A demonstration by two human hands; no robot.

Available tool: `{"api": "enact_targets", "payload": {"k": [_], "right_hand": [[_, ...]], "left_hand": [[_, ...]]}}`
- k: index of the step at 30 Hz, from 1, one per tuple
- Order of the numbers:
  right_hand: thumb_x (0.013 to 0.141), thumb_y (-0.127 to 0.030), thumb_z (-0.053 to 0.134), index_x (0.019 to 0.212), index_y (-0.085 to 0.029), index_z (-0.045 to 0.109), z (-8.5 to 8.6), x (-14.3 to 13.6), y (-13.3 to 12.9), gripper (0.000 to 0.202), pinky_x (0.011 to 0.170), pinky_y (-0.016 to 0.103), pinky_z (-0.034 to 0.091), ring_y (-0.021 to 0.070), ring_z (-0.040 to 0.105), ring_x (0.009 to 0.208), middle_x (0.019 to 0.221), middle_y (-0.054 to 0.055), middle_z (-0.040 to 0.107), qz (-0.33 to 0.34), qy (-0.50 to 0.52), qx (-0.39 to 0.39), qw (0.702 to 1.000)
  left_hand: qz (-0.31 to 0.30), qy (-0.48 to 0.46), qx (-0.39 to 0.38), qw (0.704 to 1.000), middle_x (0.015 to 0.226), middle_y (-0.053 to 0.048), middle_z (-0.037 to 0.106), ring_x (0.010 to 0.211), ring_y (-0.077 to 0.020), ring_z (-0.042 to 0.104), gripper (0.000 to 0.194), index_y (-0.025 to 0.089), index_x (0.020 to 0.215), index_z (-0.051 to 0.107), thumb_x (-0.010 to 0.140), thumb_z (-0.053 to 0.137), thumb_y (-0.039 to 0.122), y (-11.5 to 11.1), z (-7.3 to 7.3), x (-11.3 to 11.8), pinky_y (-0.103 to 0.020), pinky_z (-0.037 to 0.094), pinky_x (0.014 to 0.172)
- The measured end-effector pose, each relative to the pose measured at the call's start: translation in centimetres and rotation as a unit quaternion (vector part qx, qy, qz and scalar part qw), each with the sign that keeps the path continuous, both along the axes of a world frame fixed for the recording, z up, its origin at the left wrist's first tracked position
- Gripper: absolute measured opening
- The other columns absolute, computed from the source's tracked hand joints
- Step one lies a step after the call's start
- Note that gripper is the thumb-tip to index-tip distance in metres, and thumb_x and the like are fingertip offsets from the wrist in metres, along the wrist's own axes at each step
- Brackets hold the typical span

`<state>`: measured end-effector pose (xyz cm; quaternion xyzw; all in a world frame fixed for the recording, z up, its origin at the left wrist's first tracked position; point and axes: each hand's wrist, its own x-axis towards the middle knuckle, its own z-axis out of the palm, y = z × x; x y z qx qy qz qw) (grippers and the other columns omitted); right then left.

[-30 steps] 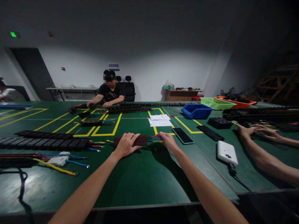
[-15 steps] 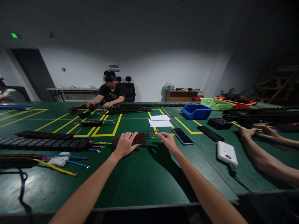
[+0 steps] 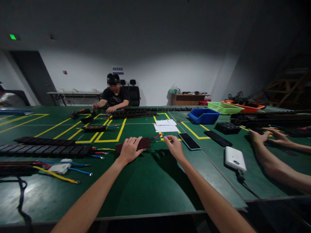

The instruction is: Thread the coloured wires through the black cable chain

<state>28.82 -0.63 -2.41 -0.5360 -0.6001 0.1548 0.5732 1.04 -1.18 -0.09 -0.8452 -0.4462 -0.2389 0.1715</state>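
Where the left hand (image 3: 130,150) grips the dark red block (image 3: 145,142) at 11 o'clock on the green counter (image 3: 143,194), fingers lie over its top. The right hand (image 3: 173,147), fingers bent, sits at the block's 3 o'clock side beside its coloured wires (image 3: 156,137); whether it pinches one cannot be told. Wall sign (image 3: 118,69), beyond at 11 o'clock, reads "成品存放区"; smaller line beneath illegible.

matt dark-red strip (image 3: 146,142), smooth glossy tabletop (image 3: 136,194), paper sheets (image 3: 166,128)
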Motion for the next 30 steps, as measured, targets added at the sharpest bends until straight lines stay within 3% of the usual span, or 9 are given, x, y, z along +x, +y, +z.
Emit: {"api": "enact_targets", "payload": {"k": [6, 9, 14, 19, 24, 30], "right_hand": [[0.08, -0.071, 0.06, 0.086, -0.016, 0.071, -0.3, -0.2, 0.3, 0.056, 0.053, 0.026, 0.041, 0.0163, 0.057, 0.062, 0.078, 0.006, 0.069, 0.119, 0.101, -0.162, 0.974], [0.078, -0.071, 0.063, 0.09, -0.017, 0.072, -0.3, -0.7, 0.1, 0.056, 0.052, 0.025, 0.042, 0.0154, 0.059, 0.063, 0.085, 0.007, 0.071, 0.156, 0.122, -0.185, 0.963], [0.08, -0.07, 0.061, 0.092, -0.017, 0.072, -0.2, -0.9, 0.0, 0.055, 0.053, 0.026, 0.042, 0.016, 0.058, 0.062, 0.082, 0.006, 0.07, 0.156, 0.117, -0.156, 0.968], [0.089, -0.061, 0.054, 0.072, -0.019, 0.069, 0.3, -1.0, -0.7, 0.048, 0.064, 0.029, 0.042, 0.0191, 0.056, 0.066, 0.068, 0.005, 0.064, 0.094, -0.023, -0.036, 0.995], [0.095, -0.053, 0.048, 0.073, -0.022, 0.07, 0.9, -1.5, -1.6, 0.044, 0.069, 0.029, 0.04, 0.0199, 0.058, 0.071, 0.076, 0.007, 0.066, 0.036, -0.13, 0.007, 0.991], [0.092, -0.058, 0.05, 0.068, -0.019, 0.068, 0.8, -1.3, -1.3, 0.049, 0.063, 0.029, 0.039, 0.0191, 0.057, 0.064, 0.065, 0.005, 0.064, 0.045, -0.072, -0.029, 0.996]], "left_hand": [[0.01, -0.017, 0.015, 1.0, 0.115, -0.013, 0.065, 0.103, -0.029, 0.058, 0.062, 0.015, 0.138, 0.05, 0.092, 0.061, 0.054, 0.2, -0.1, -0.1, -0.042, 0.04, 0.087], [-0.001, -0.019, 0.01, 1.0, 0.116, -0.013, 0.065, 0.104, -0.0291, 0.058, 0.062, 0.015, 0.139, 0.05, 0.092, 0.06, 0.055, 0.2, 0.0, -0.2, -0.042, 0.041, 0.088], [-0.013, -0.02, 0.0, 1.0, 0.117, -0.014, 0.065, 0.104, -0.0295, 0.058, 0.065, 0.015, 0.14, 0.049, 0.091, 0.062, 0.055, 0.1, 0.1, -0.3, -0.043, 0.042, 0.088], [-0.022, -0.008, -0.003, 1.0, 0.117, -0.014, 0.065, 0.105, -0.0304, 0.058, 0.065, 0.016, 0.14, 0.049, 0.089, 0.064, 0.053, 0.1, -0.1, -0.2, -0.044, 0.042, 0.09], [-0.018, -0.003, -0.002, 1.0, 0.116, -0.013, 0.065, 0.106, -0.0301, 0.057, 0.064, 0.016, 0.14, 0.049, 0.09, 0.062, 0.054, 0.2, -0.2, -0.1, -0.043, 0.041, 0.09], [-0.014, -0.011, 0.005, 1.0, 0.117, -0.014, 0.065, 0.106, -0.0303, 0.058, 0.064, 0.015, 0.139, 0.05, 0.091, 0.061, 0.055, 0.1, -0.1, -0.1, -0.043, 0.041, 0.089]]}}
